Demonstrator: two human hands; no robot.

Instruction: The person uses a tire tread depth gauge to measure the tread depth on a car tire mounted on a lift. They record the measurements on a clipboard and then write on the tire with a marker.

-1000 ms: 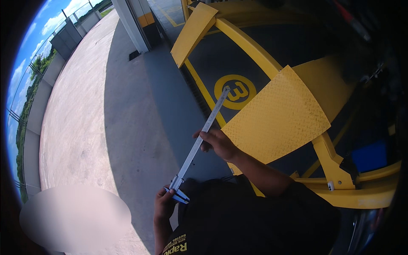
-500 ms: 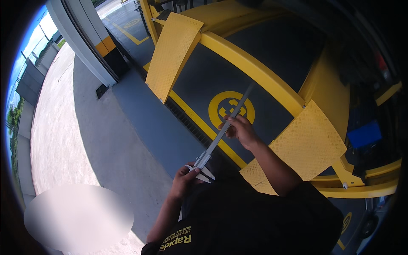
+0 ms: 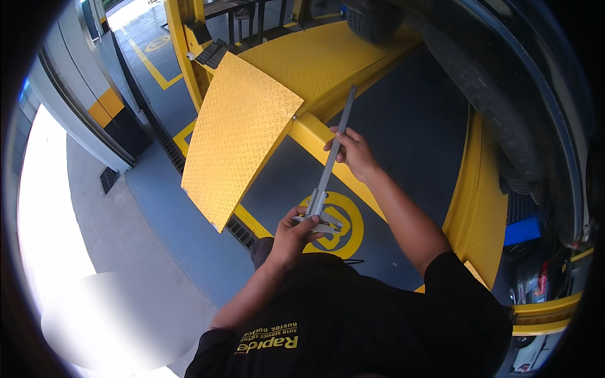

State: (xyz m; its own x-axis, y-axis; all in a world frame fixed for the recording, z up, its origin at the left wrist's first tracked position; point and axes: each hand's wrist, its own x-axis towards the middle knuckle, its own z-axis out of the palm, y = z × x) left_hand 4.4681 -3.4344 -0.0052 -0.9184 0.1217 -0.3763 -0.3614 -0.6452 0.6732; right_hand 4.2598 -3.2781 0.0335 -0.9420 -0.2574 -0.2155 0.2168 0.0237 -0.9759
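Note:
A long grey vernier caliper [image 3: 332, 154] is held out in front of me, tilted, with its jaws at the near end and its bar pointing away. My left hand [image 3: 296, 232] grips it at the jaw end, the thumb on the sliding part. Farther up, my right hand [image 3: 354, 151] pinches the bar between thumb and fingers. The bar's far tip stands free in front of the yellow lift. The jaws look closed or nearly so; the exact gap is too small to tell.
Ahead stands a yellow vehicle lift with a crossbeam [image 3: 315, 135] and a patterned ramp plate [image 3: 242, 132]. A tyre [image 3: 375, 24] and a vehicle's dark underside hang above. A blue box [image 3: 522, 232] lies at the right. A pillar [image 3: 94, 101] and floor grate [image 3: 242, 233] are at left.
My view has shifted toward the lift, and the crossbeam now lies behind the caliper. The caliper stands more upright in the picture. Both hands keep hold of it.

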